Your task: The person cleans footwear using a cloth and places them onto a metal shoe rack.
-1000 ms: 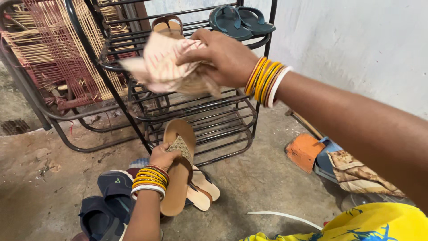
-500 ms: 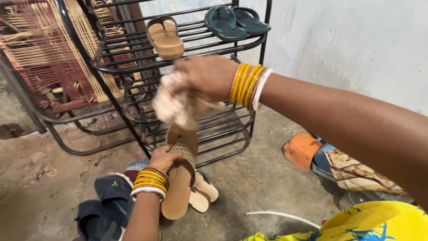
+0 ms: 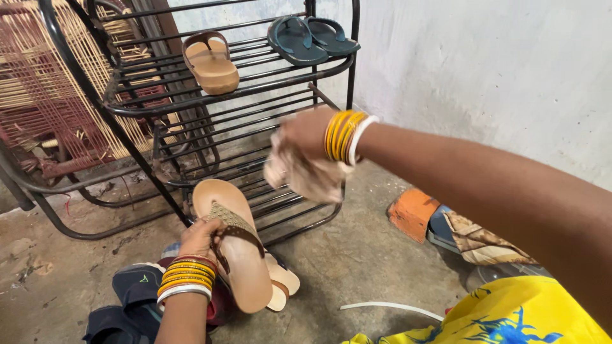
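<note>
My left hand (image 3: 203, 239) grips a tan sandal (image 3: 233, 245) by its studded brown strap, sole tilted up toward me, above a pile of shoes on the floor. My right hand (image 3: 303, 140) is closed on a crumpled pale cloth (image 3: 305, 175), held in front of the black metal shoe rack (image 3: 210, 95), just right of and above the sandal's toe end. Both wrists wear yellow, orange and white bangles. A matching tan sandal (image 3: 210, 60) sits on the rack's top shelf.
Dark teal flip-flops (image 3: 306, 37) lie on the top shelf at right. Dark blue shoes (image 3: 131, 293) and a pale sandal (image 3: 284, 280) lie on the concrete floor. A woven chair frame (image 3: 44, 95) stands at left. An orange brick (image 3: 411, 213) lies by the wall.
My right hand with the cloth has dropped lower and moved right, off the sandal. My left hand has tilted the sandal more to the left. The view has shifted.
</note>
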